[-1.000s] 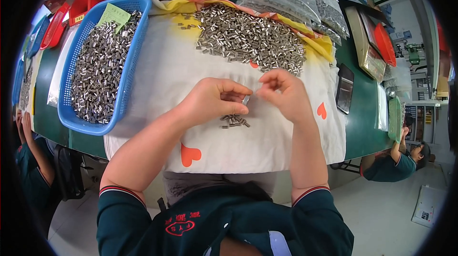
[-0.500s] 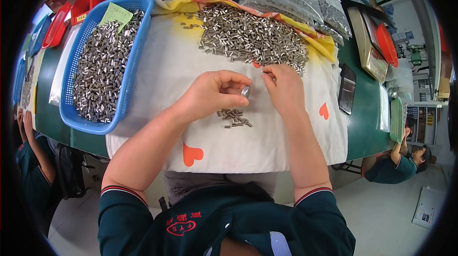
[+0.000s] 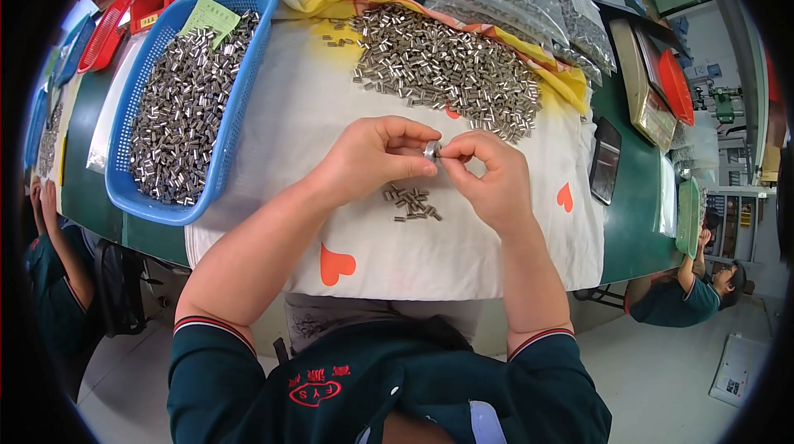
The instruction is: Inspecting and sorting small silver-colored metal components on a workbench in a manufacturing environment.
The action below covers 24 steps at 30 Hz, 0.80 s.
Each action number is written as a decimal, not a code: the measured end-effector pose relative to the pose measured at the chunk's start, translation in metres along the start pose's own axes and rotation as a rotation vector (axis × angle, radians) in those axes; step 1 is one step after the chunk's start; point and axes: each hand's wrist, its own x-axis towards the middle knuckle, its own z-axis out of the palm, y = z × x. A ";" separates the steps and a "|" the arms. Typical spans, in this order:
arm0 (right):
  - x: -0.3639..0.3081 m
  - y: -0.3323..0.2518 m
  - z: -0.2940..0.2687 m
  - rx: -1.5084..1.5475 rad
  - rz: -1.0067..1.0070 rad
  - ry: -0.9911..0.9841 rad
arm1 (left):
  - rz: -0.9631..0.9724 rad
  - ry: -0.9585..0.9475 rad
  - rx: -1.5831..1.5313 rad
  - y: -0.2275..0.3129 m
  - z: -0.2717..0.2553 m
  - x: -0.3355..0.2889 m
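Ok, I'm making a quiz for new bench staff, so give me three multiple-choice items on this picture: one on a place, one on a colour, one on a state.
1. Where does the small cluster of metal pieces lie?
A. in the basket
B. on the cloth below the hands
C. on the floor

2. What colour is the basket of metal pieces?
A. blue
B. white
C. black

3. What are the left hand and right hand doing?
A. resting flat
B. pinching one small metal piece together
C. lifting the basket

Answers: 1 B, it sits on the white cloth just under the fingers. 2 A, its rim is blue. 3 B, both sets of fingertips meet on the piece.
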 end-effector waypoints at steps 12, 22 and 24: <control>0.003 -0.001 -0.006 0.028 0.138 -0.099 | -0.030 -0.017 0.065 -0.001 0.003 0.000; 0.018 0.046 -0.023 -0.623 -0.052 0.154 | 0.036 -0.090 0.349 0.008 0.007 -0.006; 0.021 0.043 -0.016 -0.653 -0.035 0.138 | 0.017 -0.078 0.324 0.007 0.006 -0.005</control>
